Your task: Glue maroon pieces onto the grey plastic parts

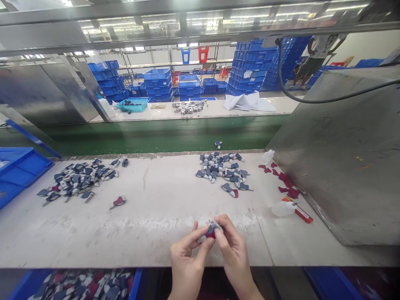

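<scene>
Near the table's front edge, my left hand [190, 256] and my right hand [233, 250] pinch one small grey, white and dark red part [211, 232] between them. Fingers partly cover it. Beyond them lies a pile of grey and white parts [218, 166], one showing dark red. A larger pile of similar parts [76, 181] sits at the left, with a single red-and-grey part [118, 201] apart from it. Dark red pieces [286, 179] are scattered at the right.
A clear bottle [283, 208] and a red packet [302, 214] lie at the right beside a metal panel [353, 158]. A blue bin [21, 171] stands at the left. Behind the green belt [162, 135], blue crates [158, 83] are stacked. A person [314, 58] stands far back right.
</scene>
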Available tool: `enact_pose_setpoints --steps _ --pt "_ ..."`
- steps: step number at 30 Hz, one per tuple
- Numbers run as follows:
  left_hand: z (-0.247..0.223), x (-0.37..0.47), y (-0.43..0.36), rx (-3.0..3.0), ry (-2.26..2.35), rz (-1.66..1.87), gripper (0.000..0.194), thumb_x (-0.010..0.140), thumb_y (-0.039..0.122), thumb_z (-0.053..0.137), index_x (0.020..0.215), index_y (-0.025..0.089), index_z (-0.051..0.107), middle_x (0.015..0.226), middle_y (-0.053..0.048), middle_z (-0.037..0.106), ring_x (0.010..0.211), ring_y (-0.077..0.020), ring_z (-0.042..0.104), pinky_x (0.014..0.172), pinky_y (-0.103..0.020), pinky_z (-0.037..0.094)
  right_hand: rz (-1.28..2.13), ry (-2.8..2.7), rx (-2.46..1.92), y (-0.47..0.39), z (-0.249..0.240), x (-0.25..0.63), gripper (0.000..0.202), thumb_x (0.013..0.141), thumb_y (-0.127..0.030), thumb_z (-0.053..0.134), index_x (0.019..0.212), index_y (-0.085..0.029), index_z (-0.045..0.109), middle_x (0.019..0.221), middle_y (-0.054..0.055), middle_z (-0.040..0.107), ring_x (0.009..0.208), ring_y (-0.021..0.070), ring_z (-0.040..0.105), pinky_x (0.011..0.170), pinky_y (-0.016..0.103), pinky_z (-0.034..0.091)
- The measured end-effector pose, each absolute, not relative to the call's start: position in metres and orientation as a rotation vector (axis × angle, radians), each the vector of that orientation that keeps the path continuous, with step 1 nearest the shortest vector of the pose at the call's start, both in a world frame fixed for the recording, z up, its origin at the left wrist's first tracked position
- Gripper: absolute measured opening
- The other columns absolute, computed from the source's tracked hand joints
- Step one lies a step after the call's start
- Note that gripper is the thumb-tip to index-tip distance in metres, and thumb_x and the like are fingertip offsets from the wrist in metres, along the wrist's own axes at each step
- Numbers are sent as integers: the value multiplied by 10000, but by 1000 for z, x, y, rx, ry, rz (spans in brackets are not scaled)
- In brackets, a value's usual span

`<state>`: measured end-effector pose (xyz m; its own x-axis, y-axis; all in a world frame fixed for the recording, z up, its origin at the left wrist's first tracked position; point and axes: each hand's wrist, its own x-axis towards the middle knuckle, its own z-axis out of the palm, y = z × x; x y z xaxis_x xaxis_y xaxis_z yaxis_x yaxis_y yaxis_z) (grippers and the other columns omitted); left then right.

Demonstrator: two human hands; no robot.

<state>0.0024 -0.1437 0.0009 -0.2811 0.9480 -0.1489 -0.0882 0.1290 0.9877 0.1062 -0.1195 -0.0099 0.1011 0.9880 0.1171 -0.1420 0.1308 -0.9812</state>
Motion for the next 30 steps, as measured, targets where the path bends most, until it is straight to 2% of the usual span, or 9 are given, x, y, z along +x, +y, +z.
enact_pose_setpoints --steps 4,8,10,14,21,23,26,27,30 --pt "-5 4 -143 937 1450 1356 275 729 417 796 927 228 816 975 -77 807 1236 -353 608 935 -398 613 1150 -1098 -1086 -119 -16 107 271 919 -469 595 949 -223 705 861 36 595 765 167 606 665 240 550" --pt "-7 0 -139 1001 1474 1411 229 772 360 771 960 236 811 935 -53 815 1118 -313 700 1108 -461 476 1207 -1158 -1024 -116 -22 112 266 900 -403 657 1113 -260 727 994 64 644 885 187 643 774 271 569" --pt "-8 -2 -138 1121 1449 1417 191 804 310 746 976 255 808 952 -42 814 1011 -284 748 1155 -492 408 1189 -1144 -1002 -115 -23 112 241 882 -387 687 1081 -265 745 946 58 654 861 183 650 769 270 571" --pt "-12 -3 -137 1397 1460 1543 228 849 187 679 1025 279 792 982 -33 810 851 -228 780 1142 -495 425 1212 -1085 -1000 -113 -22 109 198 856 -402 717 970 -246 763 824 41 658 780 178 658 720 265 574" --pt "-17 -16 -126 1717 1381 1480 374 855 74 605 1154 248 743 1023 -41 802 880 -205 779 1133 -446 443 1382 -1038 -1054 -102 -28 116 341 779 -525 763 931 -220 768 815 63 726 803 222 705 728 321 604" --pt "-16 -21 -123 1658 1402 1416 351 868 99 604 1157 241 742 1035 -35 799 872 -205 781 1144 -440 431 1283 -1188 -1057 -101 -27 120 413 752 -512 794 1056 -237 746 885 55 720 803 208 694 724 318 609" --pt "-10 -27 -122 1527 1405 1324 293 877 187 629 1140 224 753 1015 -33 800 896 -240 778 1137 -449 439 911 -1522 -1036 -101 -23 126 577 752 -417 825 1278 -272 637 1001 54 672 869 201 668 774 327 604" --pt "-6 -28 -122 1503 1392 1294 290 878 207 630 1140 218 754 998 -30 802 911 -251 775 1142 -456 429 762 -1610 -1012 -100 -21 127 541 784 -387 805 1284 -280 627 1029 60 649 900 202 658 790 334 598" --pt "6 -32 -123 1470 1347 1173 282 880 227 627 1128 217 760 960 -19 809 916 -264 772 1183 -476 360 447 -1787 -901 -96 -13 132 234 901 -323 687 1129 -275 677 1020 70 614 962 216 624 820 369 577"
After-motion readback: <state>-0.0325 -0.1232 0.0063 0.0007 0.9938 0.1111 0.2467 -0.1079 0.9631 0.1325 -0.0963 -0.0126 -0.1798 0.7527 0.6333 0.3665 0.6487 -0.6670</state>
